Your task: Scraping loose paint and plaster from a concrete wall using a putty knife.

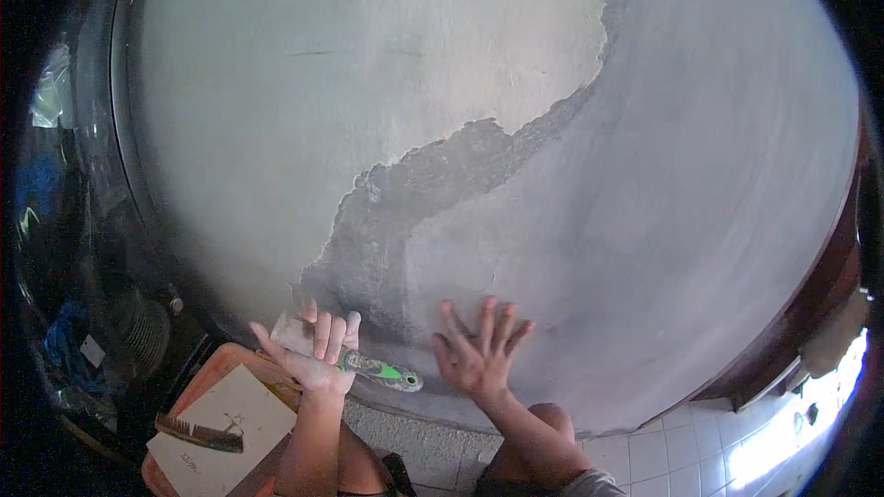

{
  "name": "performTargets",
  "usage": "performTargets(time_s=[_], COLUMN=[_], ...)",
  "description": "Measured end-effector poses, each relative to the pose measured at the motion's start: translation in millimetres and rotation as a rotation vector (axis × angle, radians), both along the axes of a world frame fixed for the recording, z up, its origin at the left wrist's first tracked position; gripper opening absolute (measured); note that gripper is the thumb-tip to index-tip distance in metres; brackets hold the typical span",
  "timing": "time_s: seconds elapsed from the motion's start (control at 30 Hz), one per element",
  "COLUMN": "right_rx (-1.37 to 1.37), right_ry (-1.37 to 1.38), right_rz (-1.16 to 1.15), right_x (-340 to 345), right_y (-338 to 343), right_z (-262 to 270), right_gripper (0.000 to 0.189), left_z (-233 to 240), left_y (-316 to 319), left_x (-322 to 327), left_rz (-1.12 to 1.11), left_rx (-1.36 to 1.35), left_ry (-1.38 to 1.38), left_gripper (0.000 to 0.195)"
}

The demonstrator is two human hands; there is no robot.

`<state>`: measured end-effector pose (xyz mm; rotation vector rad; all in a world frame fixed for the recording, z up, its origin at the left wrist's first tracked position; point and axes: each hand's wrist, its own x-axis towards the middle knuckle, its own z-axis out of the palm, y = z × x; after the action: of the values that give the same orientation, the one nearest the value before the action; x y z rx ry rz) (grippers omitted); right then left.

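My left hand (321, 352) is at the lower left, before the wall's lower part, with its thumb spread out. It holds a putty knife (383, 369) with a black and green handle that points right; the pale blade lies partly behind the fingers. My right hand (480, 352) is spread, palm towards the smooth grey plaster, and seems to rest on it. A rough dark strip (442, 172) of bare wall runs diagonally between the pale greenish coat (276, 117) and the smoother grey plaster (621, 221). A thin crack shows above my right fingertips.
An orange plastic tray (186, 393) stands at the lower left, holding a white board (221, 462) with writing and a brush (200, 433). Debris covers the floor by the wall's base. Floor tiles (680, 452) lie at the lower right, with a dark wooden frame (815, 304) beyond.
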<state>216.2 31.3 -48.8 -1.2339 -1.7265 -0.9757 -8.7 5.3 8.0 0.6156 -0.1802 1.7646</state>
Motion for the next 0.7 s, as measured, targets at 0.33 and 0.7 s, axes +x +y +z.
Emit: performTargets(time_s=[0.33, 0.7], right_rx=[0.02, 0.327], right_ry=[-0.084, 0.208], right_rz=[-0.048, -0.113], right_x=[8.4, 64.5], right_y=[0.0, 22.3], right_z=[24.8, 73.9], right_gripper=[0.055, 0.075], left_z=[-1.8, -6.4], left_y=[-1.4, 2.6], left_x=[-2.6, -6.5], left_rz=[0.018, -0.044], left_rx=[-0.005, -0.032], left_ry=[-0.008, -0.008], left_gripper=[0.077, 0.083])
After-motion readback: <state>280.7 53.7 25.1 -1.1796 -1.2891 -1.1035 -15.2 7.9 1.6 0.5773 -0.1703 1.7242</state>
